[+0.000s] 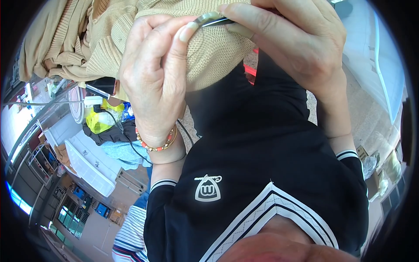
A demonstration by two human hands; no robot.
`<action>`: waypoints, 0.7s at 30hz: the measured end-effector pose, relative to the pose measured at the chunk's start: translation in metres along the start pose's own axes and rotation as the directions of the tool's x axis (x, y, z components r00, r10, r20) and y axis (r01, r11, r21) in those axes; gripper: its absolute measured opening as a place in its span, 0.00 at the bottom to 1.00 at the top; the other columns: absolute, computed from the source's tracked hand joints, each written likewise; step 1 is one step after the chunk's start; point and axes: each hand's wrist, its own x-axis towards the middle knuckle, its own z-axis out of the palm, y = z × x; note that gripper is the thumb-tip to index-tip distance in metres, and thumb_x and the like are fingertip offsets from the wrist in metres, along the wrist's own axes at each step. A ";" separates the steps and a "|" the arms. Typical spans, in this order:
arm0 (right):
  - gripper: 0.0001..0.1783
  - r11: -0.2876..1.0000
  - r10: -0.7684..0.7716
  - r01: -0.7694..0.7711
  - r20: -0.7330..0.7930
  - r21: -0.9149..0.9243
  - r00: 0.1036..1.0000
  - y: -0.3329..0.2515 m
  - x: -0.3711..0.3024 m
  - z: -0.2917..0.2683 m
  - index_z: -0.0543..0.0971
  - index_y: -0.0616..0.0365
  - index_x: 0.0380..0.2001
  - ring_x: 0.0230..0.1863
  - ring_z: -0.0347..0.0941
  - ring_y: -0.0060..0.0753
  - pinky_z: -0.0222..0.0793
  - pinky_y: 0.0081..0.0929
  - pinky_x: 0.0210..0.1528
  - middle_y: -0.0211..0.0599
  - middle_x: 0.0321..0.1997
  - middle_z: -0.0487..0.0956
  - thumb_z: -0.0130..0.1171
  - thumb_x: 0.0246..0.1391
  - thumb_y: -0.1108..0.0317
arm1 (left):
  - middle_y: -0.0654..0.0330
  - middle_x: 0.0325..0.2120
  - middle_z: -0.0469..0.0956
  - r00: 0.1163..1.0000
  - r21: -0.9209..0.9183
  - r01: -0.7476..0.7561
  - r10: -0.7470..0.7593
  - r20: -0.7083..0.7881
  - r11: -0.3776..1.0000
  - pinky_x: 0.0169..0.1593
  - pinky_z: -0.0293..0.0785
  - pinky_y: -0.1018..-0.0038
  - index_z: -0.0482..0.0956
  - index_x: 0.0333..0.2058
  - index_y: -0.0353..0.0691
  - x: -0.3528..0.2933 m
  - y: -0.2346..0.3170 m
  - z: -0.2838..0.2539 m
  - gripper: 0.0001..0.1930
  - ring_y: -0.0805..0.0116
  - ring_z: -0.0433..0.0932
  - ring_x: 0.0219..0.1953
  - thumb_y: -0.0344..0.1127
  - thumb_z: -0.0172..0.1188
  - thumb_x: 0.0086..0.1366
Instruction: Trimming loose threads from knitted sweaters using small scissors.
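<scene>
A tan knitted garment point(214, 59) hangs over my lap and spreads to the upper left in ribbed folds. My left hand point(152, 74) pinches its upper part between thumb and fingers, at a curved greenish band or rim point(208, 17). Close against that rim is a slim, dark pointed tool point(217, 22) with a shiny edge. My right hand point(292, 39) is closed on this tool, thumb on top; its full shape is hidden by the fingers. Fingertips of both hands nearly meet over the knit.
Left of my left arm are a dark phone point(107, 85), a white plug adapter point(92, 101) with cables, a yellow plastic bag point(98, 120) and a light blue cloth point(126, 153). A person's striped sleeve point(131, 236) shows lower left. Clear plastic sheeting point(366, 52) stands at right.
</scene>
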 end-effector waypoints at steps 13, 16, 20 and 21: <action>0.27 0.453 0.452 -0.485 0.276 0.748 0.848 0.024 -0.040 -0.022 0.81 0.63 0.48 0.31 0.67 0.18 0.62 0.17 0.32 0.28 0.30 0.74 0.77 0.43 0.69 | 0.60 0.35 0.76 0.979 -0.029 0.119 -0.112 0.170 0.993 0.33 0.67 0.80 0.82 0.45 0.36 0.007 0.053 0.017 0.13 0.74 0.72 0.29 0.26 0.65 0.62; 0.27 0.661 0.351 -0.431 0.254 0.614 0.901 0.034 -0.046 -0.016 0.79 0.64 0.48 0.26 0.66 0.16 0.62 0.17 0.28 0.26 0.25 0.74 0.76 0.44 0.70 | 0.59 0.37 0.75 0.954 0.036 0.114 -0.120 0.276 0.993 0.36 0.69 0.80 0.82 0.46 0.37 0.007 0.051 -0.005 0.16 0.74 0.73 0.31 0.29 0.68 0.58; 0.19 0.265 -0.013 0.470 -0.484 0.842 0.875 0.055 -0.035 0.041 0.77 0.62 0.37 0.24 0.66 0.12 0.61 0.15 0.26 0.25 0.24 0.74 0.75 0.44 0.72 | 0.56 0.40 0.78 0.923 0.204 0.061 -0.133 0.362 0.977 0.44 0.71 0.75 0.82 0.41 0.36 -0.004 0.041 -0.039 0.11 0.67 0.76 0.37 0.29 0.67 0.59; 0.19 0.260 -0.014 0.472 -0.486 0.842 0.874 0.051 -0.041 0.029 0.77 0.62 0.37 0.24 0.66 0.12 0.61 0.15 0.26 0.25 0.24 0.74 0.75 0.44 0.72 | 0.56 0.40 0.78 0.923 0.209 0.062 -0.136 0.360 0.976 0.44 0.71 0.75 0.82 0.41 0.36 -0.005 0.039 -0.043 0.11 0.67 0.76 0.37 0.29 0.67 0.59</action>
